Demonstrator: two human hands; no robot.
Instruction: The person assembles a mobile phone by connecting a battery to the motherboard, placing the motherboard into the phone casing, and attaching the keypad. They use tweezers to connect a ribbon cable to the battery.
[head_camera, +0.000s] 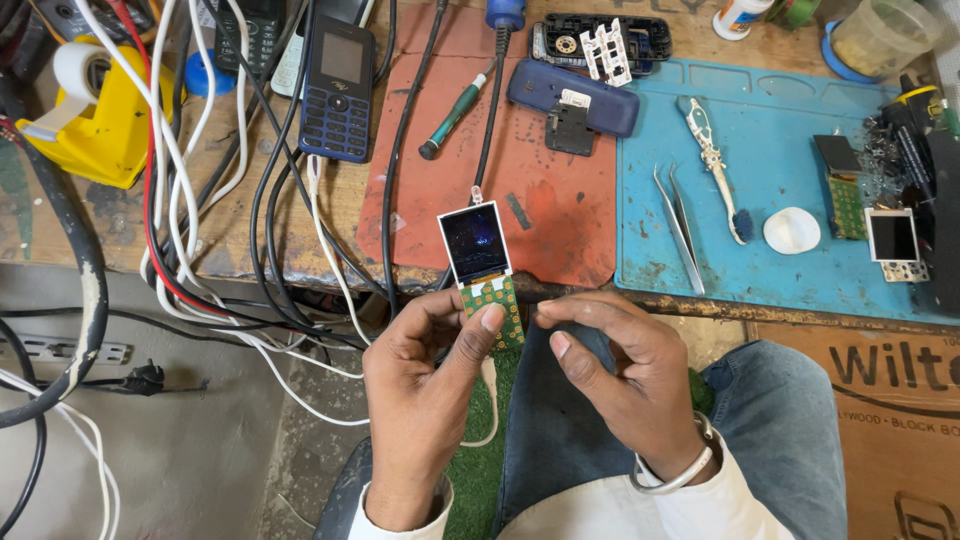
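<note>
While we look down from our head camera, our left hand (425, 400) sits nearest us at about six o'clock, fingers closed on a small phone circuit board (482, 270), thumb pressed on its green keypad section. Its little screen stands upright above the fingers, just in front of the bench's near edge. Our right hand (615, 370), at about five o'clock, holds nothing; its fingers are loosely curled, fingertips just beside the board's right side, and we cannot tell whether they touch it. Both hands hover over our lap, in the room between our body and the wooden bench (240, 240).

Beyond the edge, at twelve o'clock, lies a red mat (545, 215) with bare room in its middle. A blue mat (780, 170) at one to two o'clock carries tweezers (680, 225), a small brush (715, 165) and a white disc (792, 230), with bare patches between them. At ten o'clock a tangle of cables (200, 200) spills over the edge. Farther off at eleven o'clock lies a dark blue keypad phone (338, 88). At the far one o'clock corner stands a clear plastic cup (885, 35); what it holds is too blurred to tell.
</note>
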